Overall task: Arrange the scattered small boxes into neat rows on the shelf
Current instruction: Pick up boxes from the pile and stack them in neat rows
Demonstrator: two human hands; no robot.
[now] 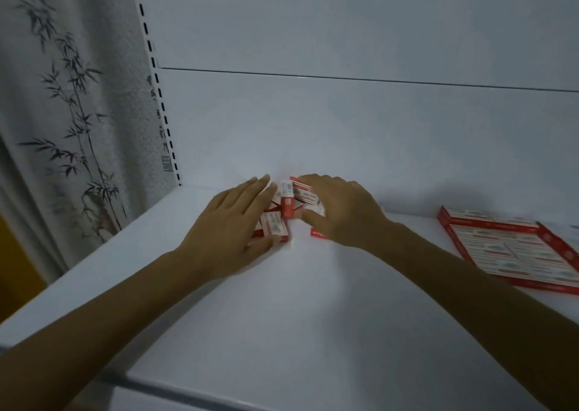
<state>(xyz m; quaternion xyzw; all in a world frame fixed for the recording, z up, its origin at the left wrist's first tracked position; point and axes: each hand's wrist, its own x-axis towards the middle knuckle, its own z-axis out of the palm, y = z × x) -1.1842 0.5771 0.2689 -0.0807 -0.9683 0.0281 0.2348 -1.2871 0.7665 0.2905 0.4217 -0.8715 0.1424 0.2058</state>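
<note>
Bracketing a loose heap of small red-and-white cardboard boxes [287,204] at the back of the white shelf [282,316], two hands evidently meant to square it up: left hand [228,222] flat-fingered against its side, right hand [341,213] cupped over it. About six boxes showed, others hidden. One tidy block of boxes [513,247] lay well to the right.

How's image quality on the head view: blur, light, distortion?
Head view: dim, bluish light; soft shadows on the back panel; loose boxes between left hand and right hand smeared by motion blur; wide-angle lens bows the shelf edge.
</note>
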